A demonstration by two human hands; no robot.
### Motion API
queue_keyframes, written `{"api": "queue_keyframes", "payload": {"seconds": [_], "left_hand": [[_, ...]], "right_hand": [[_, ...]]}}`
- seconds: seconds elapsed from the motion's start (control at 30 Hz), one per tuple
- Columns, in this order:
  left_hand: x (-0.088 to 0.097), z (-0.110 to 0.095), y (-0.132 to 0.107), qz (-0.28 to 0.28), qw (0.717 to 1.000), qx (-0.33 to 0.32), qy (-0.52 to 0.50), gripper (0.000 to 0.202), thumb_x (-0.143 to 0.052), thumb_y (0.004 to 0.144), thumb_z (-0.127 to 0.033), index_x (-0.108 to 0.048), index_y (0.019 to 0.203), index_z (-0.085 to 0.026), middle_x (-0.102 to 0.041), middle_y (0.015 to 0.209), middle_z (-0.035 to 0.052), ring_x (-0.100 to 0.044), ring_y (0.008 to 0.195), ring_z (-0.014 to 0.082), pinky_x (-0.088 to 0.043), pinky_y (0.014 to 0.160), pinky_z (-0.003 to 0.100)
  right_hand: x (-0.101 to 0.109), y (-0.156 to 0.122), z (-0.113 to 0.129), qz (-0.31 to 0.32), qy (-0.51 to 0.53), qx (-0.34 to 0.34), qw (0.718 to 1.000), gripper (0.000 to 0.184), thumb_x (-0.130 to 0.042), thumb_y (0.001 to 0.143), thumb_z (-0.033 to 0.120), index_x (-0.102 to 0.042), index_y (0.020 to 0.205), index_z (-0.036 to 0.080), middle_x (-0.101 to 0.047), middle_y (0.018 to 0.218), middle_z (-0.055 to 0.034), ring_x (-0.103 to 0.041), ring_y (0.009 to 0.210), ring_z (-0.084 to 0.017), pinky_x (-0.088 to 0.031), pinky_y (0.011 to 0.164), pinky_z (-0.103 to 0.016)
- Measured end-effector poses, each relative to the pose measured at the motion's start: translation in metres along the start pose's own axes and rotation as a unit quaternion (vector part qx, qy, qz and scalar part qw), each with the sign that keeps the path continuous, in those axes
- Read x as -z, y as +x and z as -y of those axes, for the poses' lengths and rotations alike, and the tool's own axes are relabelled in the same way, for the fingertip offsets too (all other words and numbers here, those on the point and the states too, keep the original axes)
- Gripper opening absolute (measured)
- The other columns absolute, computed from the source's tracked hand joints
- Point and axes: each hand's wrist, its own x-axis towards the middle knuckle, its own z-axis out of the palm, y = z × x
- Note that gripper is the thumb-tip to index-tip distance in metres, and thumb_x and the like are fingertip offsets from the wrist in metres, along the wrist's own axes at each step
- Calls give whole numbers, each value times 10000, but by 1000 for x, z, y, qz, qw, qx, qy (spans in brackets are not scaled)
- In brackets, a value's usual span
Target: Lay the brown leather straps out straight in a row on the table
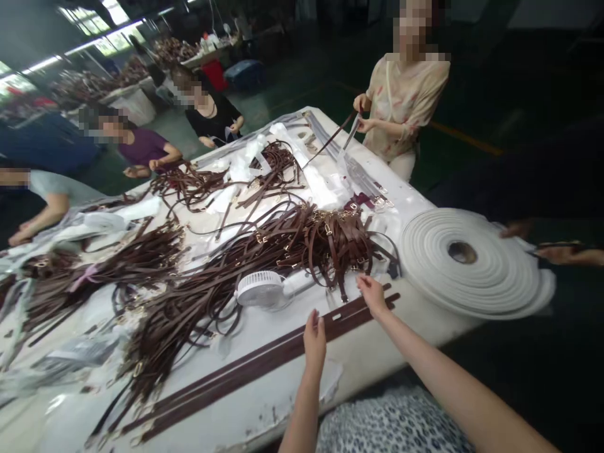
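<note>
Several long dark brown leather straps point(278, 348) lie side by side along the table's front edge, with a small white band point(336, 317) around or on them. Over these straps is my left hand point(315, 343), its fingers drawn together; anything between them is too small to make out. My right hand point(372, 296) is pinched above the straps' right ends, close to the big pile of brown straps point(337, 236) with gold-coloured buckles. What that pinch holds, if anything, I cannot see.
A white handheld fan point(259, 288) lies beside the pile. At the right sits a large roll of white foam sheet point(476, 264). More strap bundles point(117, 264) and plastic wrap point(80, 346) cover the left. Several people work around the table; one point(401, 94) holds a strap.
</note>
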Motion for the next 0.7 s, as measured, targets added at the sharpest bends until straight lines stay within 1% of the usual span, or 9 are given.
{"api": "queue_keyframes", "payload": {"seconds": [0.13,0.2,0.23,0.33,0.4,0.47,0.57,0.63,0.7], "left_hand": [[-29,-68,77,-43,999,-14,3,645,-566,868,-545,-515,1344,-112,-581,1385,255,-571,1292,319,-410,1130,464],[-43,-102,96,-17,999,-28,2,586,-551,880,-559,-592,1225,-87,-681,1171,237,-647,1130,311,-475,1038,455],[-49,-118,95,5,999,-39,1,556,-526,893,-569,-628,1152,-87,-710,1036,203,-673,1016,292,-505,977,441],[-66,-155,50,83,992,-92,3,503,-479,920,-577,-684,1000,-125,-692,790,102,-650,777,228,-531,828,379],[-74,-167,-4,146,981,-130,12,423,-566,891,-556,-715,945,-164,-703,797,79,-643,782,219,-518,811,351],[-80,-173,-60,239,954,-173,46,313,-655,865,-486,-749,923,-193,-739,871,80,-657,854,230,-500,849,343],[-88,-173,-120,368,897,-216,117,272,-555,950,-392,-748,996,-205,-749,942,76,-645,861,213,-480,834,328],[-93,-170,-136,396,887,-199,132,304,-511,970,-386,-730,946,-176,-727,874,70,-611,788,194,-474,769,315],[-97,-167,-135,430,874,-185,129,331,-548,951,-428,-719,886,-153,-710,847,70,-596,786,192,-481,779,320]], "right_hand": [[21,-58,3,104,75,-49,991,607,-685,713,752,-722,895,174,-731,812,-97,-654,745,-258,-517,624,-364],[38,-75,7,128,97,-63,985,614,-739,662,746,-736,871,169,-734,816,-109,-659,745,-267,-513,623,-370],[47,-80,11,134,109,-67,983,618,-760,648,743,-739,873,167,-736,830,-116,-665,770,-277,-519,644,-380],[79,-80,33,141,148,-69,976,636,-725,724,752,-745,1001,180,-749,983,-136,-681,966,-315,-540,800,-430],[101,-78,56,161,197,-63,965,659,-607,830,774,-725,1125,196,-732,1134,-143,-656,1105,-313,-517,926,-456],[122,-79,82,208,276,-60,937,655,-531,897,760,-700,1192,199,-706,1209,-142,-639,1146,-288,-494,987,-442],[145,-88,114,245,372,-71,893,531,-599,924,662,-687,1153,190,-704,942,-79,-665,879,-201,-538,812,-333],[155,-96,124,220,397,-80,887,445,-633,932,607,-668,1097,195,-581,709,9,-548,604,-116,-476,581,-240],[165,-105,127,207,411,-86,883,419,-627,938,604,-638,1047,200,-442,604,68,-366,456,-66,-343,442,-193]]}}
